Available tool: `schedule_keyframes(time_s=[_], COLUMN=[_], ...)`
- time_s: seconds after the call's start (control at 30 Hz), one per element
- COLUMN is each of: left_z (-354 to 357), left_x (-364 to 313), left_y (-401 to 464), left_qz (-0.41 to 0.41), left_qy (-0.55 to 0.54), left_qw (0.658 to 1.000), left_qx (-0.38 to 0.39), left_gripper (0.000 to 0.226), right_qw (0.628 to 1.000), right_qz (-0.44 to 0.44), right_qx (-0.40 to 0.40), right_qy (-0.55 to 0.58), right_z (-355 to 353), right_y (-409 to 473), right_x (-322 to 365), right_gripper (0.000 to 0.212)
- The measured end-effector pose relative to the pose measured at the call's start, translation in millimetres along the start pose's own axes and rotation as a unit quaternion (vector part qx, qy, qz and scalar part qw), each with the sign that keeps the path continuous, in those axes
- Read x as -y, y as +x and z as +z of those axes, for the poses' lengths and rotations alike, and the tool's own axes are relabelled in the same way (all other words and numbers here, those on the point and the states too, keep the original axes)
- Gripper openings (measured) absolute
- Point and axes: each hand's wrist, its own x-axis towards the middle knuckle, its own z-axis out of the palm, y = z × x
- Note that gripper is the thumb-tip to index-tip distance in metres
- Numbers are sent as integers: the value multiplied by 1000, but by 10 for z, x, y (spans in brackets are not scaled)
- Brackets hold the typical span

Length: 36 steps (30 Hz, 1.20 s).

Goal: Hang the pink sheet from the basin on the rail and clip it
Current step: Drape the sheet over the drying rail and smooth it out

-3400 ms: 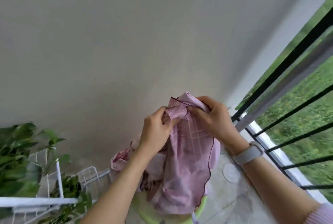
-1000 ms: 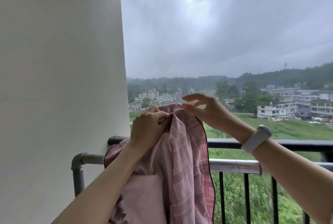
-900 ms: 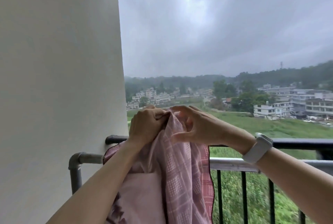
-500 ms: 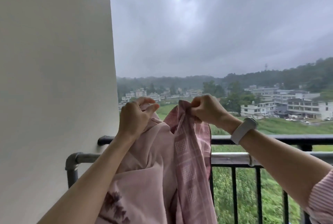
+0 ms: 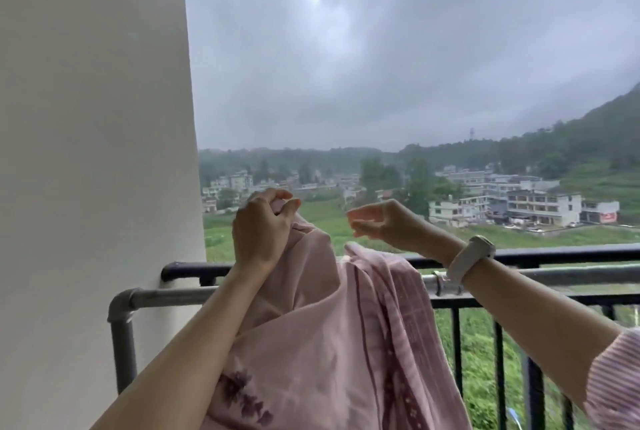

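The pink sheet hangs in front of me, bunched, with a checked band and a dark flower print low down. My left hand grips its top corner, raised above the rails. My right hand hovers just right of that, fingers loosely curved, holding nothing; part of the sheet has dropped below it onto the rails. A grey metal pipe rail runs across at chest height, with a black balcony railing behind it. The basin and any clips are out of sight.
A white wall closes off the left side. Black vertical bars stand under the railing. Beyond lie green fields, buildings and a grey sky. A white watch is on my right wrist.
The view rose from the basin to the railing. My right hand, pinching the sheet's edge half a second ago, has let go, and that fold has fallen onto the rail.
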Motion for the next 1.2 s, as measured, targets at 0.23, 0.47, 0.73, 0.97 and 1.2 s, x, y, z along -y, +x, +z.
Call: schedule_keyframes(time_s=[0.23, 0.47, 0.73, 0.97, 1.2], left_z=[-30, -138, 107, 424, 461], left_x=[-29, -176, -599, -582, -486], left_y=[-100, -104, 50, -138, -214], left_qz=[-2, 33, 148, 54, -91], left_qy=[-31, -29, 62, 31, -89], left_qw=[999, 997, 984, 997, 990], left_qx=[-18, -56, -82, -49, 65], left_gripper=[17, 17, 20, 20, 15], right_qw=[924, 958, 960, 993, 940], right_qz=[-97, -61, -20, -69, -39], right_qx=[60, -37, -225, -38, 29], right_qy=[-366, -276, -166, -92, -337], right_z=[242, 4, -923, -488, 153], right_y=[-466, -353, 152, -448, -608], right_x=[-94, -76, -13, 45, -101], right_gripper=[19, 14, 18, 73, 72])
